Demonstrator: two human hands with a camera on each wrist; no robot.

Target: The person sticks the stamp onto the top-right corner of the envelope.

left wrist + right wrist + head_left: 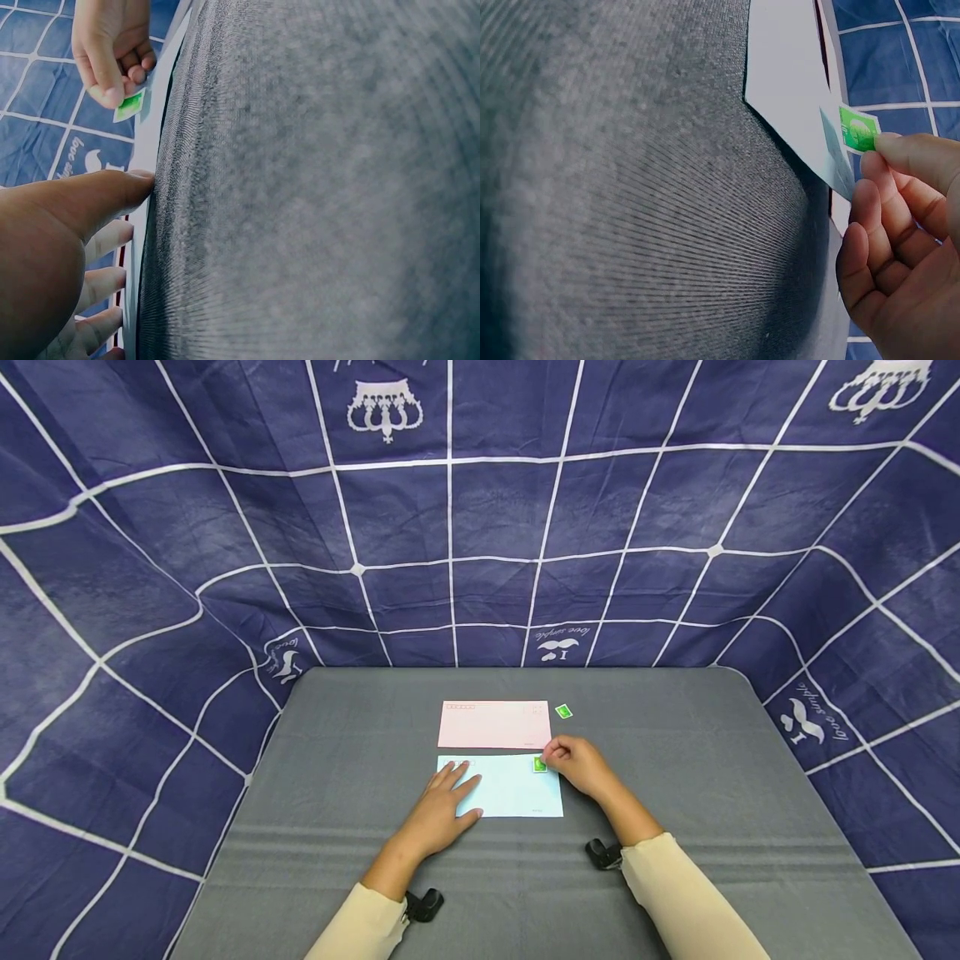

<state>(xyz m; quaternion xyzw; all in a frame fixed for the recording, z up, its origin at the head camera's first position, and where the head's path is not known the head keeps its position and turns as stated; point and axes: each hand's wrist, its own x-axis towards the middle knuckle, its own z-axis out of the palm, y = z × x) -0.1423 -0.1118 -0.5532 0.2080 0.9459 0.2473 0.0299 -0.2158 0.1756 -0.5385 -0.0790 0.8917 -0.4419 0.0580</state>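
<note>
A light blue envelope (510, 793) lies on the grey table. My left hand (442, 806) rests on its left part with the fingers spread; in the left wrist view the thumb (112, 196) lies along the near edge. Between thumb and forefinger, my right hand (577, 764) pinches a green stamp (858, 129) by its edge. The stamp is tilted just over the envelope's upper right corner. Right behind the blue envelope lies a pink envelope (491, 727) with printed boxes along its top left.
A second green stamp (564, 712) lies to the right of the pink envelope. The grey table (337, 743) is bordered at the back and sides by a blue curtain (495, 527) with white grid lines. Each wrist wears a small black camera (426, 906).
</note>
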